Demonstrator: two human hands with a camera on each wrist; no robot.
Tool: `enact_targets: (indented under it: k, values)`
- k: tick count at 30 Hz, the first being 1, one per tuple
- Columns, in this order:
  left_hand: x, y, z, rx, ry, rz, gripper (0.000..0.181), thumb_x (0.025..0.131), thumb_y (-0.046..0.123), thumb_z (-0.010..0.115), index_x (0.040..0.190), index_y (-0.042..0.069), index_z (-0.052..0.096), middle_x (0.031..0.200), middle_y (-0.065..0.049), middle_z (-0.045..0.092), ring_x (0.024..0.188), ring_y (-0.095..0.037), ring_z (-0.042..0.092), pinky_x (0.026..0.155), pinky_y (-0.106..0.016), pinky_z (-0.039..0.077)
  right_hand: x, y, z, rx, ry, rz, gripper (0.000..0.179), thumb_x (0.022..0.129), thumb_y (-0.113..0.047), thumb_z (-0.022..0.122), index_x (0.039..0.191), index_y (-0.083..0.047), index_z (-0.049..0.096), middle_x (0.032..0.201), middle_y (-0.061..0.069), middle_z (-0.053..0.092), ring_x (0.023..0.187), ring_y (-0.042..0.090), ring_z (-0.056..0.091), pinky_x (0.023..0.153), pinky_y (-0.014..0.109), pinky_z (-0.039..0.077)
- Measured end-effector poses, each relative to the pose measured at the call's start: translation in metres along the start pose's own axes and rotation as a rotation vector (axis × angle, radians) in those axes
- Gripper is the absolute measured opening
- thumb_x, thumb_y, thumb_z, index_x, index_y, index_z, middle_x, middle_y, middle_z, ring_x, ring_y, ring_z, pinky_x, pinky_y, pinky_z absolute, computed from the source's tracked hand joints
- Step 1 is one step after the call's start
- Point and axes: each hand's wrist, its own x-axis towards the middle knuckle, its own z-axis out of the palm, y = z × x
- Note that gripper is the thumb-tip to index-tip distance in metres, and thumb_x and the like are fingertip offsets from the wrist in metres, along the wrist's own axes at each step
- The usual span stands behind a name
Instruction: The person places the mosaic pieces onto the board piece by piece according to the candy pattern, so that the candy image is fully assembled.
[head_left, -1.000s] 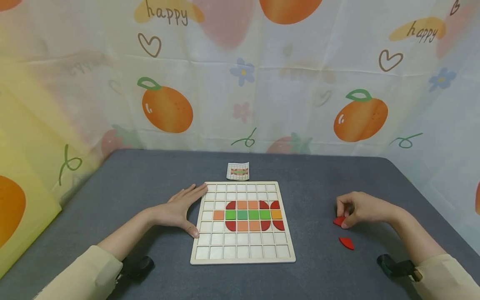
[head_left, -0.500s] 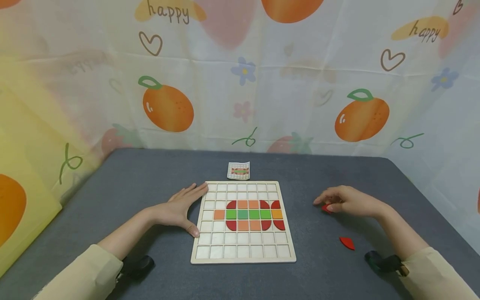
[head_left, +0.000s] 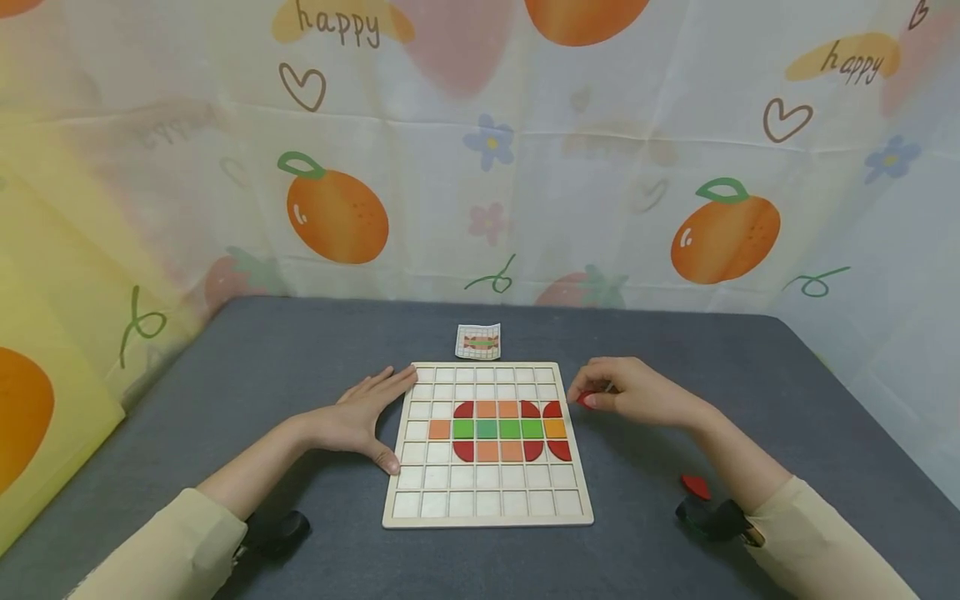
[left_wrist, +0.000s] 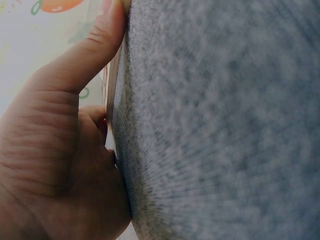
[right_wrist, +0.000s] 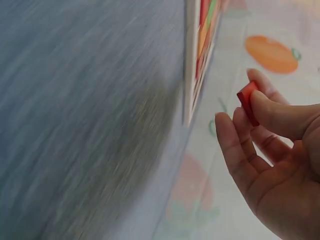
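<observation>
A pale grid board (head_left: 487,504) lies on the grey table, with red, orange, green and yellow tiles in its middle rows. My left hand (head_left: 348,425) rests at the board's left side, fingers spread, fingertips and thumb touching its edge. In the left wrist view the thumb (left_wrist: 100,40) lies along that edge. Just beyond the board's right edge, my right hand (head_left: 637,392) pinches a red quarter-round tile (right_wrist: 248,102) between thumb and forefinger, above the table. Another red tile (head_left: 695,487) lies on the table at the right, near the right wrist.
A small card (head_left: 477,342) with a printed coloured grid pattern lies behind the board. Black wrist straps (head_left: 281,537) sit at both cuffs. A printed fruit curtain (head_left: 487,167) hangs behind the grey table (head_left: 315,333).
My right hand has taken up one red tile from the table at the right and moved left with it to the board's right edge. The left hand stays on the board.
</observation>
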Motion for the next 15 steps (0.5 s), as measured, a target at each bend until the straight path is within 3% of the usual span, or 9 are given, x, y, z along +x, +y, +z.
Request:
enact_targets:
  k: [9, 15]
  values:
    - [0.001, -0.002, 0.000, 0.011, -0.001, -0.009, 0.130, 0.064, 0.055, 0.087, 0.160, 0.011, 0.012, 0.170, -0.009, 0.005, 0.155, -0.043, -0.001, 0.119, -0.069, 0.003, 0.041, -0.041, 0.020, 0.017, 0.001, -0.068, 0.023, 0.098, -0.005, 0.057, 0.111, -0.013, 0.073, 0.095, 0.002, 0.062, 0.079, 0.018, 0.058, 0.067, 0.025, 0.048]
    - [0.001, -0.002, 0.000, 0.017, 0.000, 0.001, 0.130, 0.064, 0.054, 0.087, 0.160, 0.010, 0.012, 0.169, -0.010, 0.005, 0.155, -0.044, -0.001, 0.120, -0.068, 0.003, 0.066, -0.063, 0.035, 0.041, 0.045, -0.078, 0.015, 0.097, -0.008, 0.060, 0.108, -0.011, 0.070, 0.095, 0.003, 0.067, 0.083, 0.012, 0.059, 0.072, 0.026, 0.049]
